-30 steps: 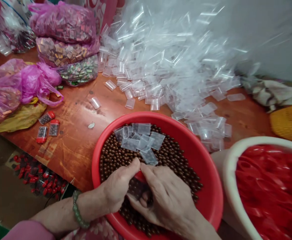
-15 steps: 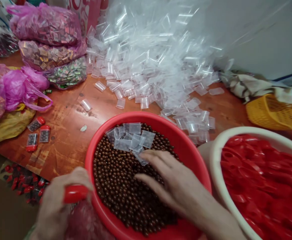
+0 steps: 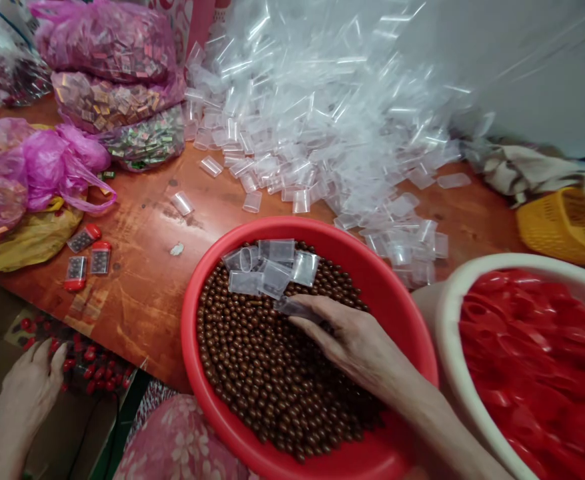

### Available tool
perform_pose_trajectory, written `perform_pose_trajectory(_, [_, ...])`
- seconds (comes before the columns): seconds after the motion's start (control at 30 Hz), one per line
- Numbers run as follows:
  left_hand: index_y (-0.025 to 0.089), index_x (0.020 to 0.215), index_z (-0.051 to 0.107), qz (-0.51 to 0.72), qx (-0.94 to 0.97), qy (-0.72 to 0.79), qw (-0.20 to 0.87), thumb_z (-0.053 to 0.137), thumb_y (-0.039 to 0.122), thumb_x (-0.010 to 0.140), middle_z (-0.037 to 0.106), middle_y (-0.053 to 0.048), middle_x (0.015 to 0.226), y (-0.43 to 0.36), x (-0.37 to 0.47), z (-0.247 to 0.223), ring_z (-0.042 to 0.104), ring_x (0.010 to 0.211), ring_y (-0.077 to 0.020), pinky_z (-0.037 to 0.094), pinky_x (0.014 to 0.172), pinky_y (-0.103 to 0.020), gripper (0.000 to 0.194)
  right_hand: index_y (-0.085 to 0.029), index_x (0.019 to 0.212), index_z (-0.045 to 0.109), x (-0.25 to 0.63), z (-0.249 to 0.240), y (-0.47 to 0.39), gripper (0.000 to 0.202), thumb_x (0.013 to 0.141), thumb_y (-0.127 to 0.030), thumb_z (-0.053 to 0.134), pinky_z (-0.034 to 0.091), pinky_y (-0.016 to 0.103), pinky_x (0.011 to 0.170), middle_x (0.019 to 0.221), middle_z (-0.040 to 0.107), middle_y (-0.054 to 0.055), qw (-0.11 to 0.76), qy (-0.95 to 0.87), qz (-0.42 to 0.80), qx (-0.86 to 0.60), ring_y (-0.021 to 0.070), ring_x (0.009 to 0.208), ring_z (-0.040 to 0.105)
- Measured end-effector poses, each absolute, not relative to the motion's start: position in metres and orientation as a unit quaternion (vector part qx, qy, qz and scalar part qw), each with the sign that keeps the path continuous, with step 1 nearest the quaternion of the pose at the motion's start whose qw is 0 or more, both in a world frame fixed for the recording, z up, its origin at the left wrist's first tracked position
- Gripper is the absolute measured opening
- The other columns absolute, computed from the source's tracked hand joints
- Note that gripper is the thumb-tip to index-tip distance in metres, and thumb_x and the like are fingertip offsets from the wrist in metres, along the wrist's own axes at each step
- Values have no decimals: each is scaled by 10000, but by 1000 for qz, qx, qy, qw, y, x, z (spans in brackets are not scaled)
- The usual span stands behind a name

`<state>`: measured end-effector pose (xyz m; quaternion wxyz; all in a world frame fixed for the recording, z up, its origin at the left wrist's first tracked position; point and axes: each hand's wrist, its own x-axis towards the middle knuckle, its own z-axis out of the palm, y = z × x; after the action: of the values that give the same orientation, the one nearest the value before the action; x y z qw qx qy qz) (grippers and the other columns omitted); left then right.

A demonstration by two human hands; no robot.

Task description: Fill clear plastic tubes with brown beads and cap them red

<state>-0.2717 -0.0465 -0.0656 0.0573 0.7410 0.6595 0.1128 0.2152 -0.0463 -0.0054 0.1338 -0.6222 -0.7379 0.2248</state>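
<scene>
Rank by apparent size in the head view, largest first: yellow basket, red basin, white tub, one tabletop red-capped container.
Red basin
White tub
Yellow basket
Red-capped container
Visible parts only; the frame cuts off the first three.

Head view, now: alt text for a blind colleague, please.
The right hand pinches a clear plastic sleeve over brown balls in a red plastic basin; the left hand is over clear red-capped containers beyond the reddish-brown table. Behind lies a heap of clear sleeves; a cream tub of red plastic pieces stands right.
</scene>
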Motion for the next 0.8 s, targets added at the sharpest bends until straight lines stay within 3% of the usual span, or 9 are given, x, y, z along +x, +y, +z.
perform_pose_trajectory(0.07, [171, 1024, 636, 103, 740, 664, 27, 480, 474, 903, 706, -72, 972, -38, -248, -51, 689, 919, -327, 542, 787, -391, 361, -207, 1082, 628, 220, -5, -50, 212, 973, -289, 465, 572, 303, 800, 1005, 728, 54, 145, -746, 235, -606, 171, 905, 699])
perform_pose_trajectory(0.13, [181, 1177, 595, 126, 743, 653, 72, 484, 375, 928, 668, -68, 1176, -31, -214, -32, 684, 990, -284, 532, 870, -371, 335, -191, 1116, 635, 224, -9, -55, 248, 976, -282, 450, 576, 332, 772, 999, 719, 82, 123, -765, 163, -610, 191, 874, 693])
perform_pose_trajectory(0.2, [187, 1150, 620, 236, 734, 633, 68, 513, 283, 920, 683, -67, 1162, -27, -176, -14, 669, 1029, -254, 493, 966, -375, 271, -156, 1154, 636, 225, -16, -62, 283, 969, -239, 439, 575, 362, 738, 1000, 717, 123, 88, -789, 62, -605, 218, 843, 686])
perform_pose_trajectory(0.33, [185, 1066, 640, 335, 776, 514, 145, 581, 110, 848, 705, -70, 1073, -27, -108, 7, 667, 998, -199, 527, 928, -334, 238, -87, 1175, 623, 222, -26, -69, 309, 961, -202, 432, 571, 378, 737, 1027, 712, 182, 56, -834, -27, -548, 246, 857, 681])
perform_pose_trajectory(0.47, [144, 1093, 614, 388, 803, 402, 208, 590, 71, 828, 702, -117, 1081, -21, -60, 6, 634, 1088, -223, 532, 957, -389, 276, -129, 1092, 637, 220, -16, -55, 232, 942, -193, 472, 564, 328, 705, 986, 701, 124, 54, -820, 83, -564, 206, 813, 684])
perform_pose_trajectory(0.6, [96, 1144, 585, 333, 843, 372, 197, 531, 99, 877, 702, -156, 1134, -12, -35, -2, 621, 1150, -248, 507, 1003, -432, 272, -172, 1023, 646, 223, -3, -26, 203, 828, -224, 663, 546, 316, 731, 925, 660, 59, -7, -775, 245, -583, 190, 810, 677])
perform_pose_trajectory(0.7, [78, 1184, 572, 284, 868, 373, 164, 488, 96, 889, 690, -163, 1186, -9, -31, -6, 607, 1181, -263, 491, 1012, -447, 307, -177, 964, 638, 223, 0, -14, 193, 788, -232, 693, 521, 314, 713, 910, 637, 53, -54, -782, 240, -573, 197, 807, 663])
perform_pose_trajectory(0.8, [65, 1210, 566, 256, 881, 364, 162, 459, 70, 866, 664, -164, 1242, -9, -33, -8, 578, 1219, -267, 468, 1029, -439, 361, -178, 896, 606, 216, 3, -18, 120, 782, -141, 620, 423, 276, 517, 890, 630, 51, -127, -800, 182, -558, 165, 627, 626])
